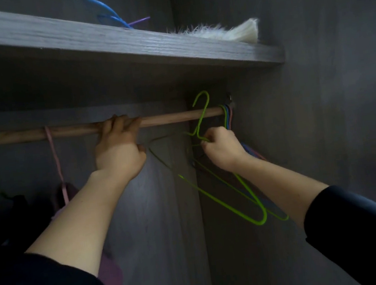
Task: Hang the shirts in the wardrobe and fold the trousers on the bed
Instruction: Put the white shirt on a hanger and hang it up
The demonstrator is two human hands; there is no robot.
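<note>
Two hands are up in the wardrobe point(299, 128): your left hand point(118, 151) curls its fingers over the wooden rail point(169, 118), your right hand point(223, 149) pinches the neck of a green hanger point(203, 116) (hook poking above the rail) beside spare hangers point(227, 116) at the right end.

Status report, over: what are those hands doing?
Left hand grips the rail. Right hand pinches bare green hanger, hook above rail. Spare hangers bunched alongside.
</note>
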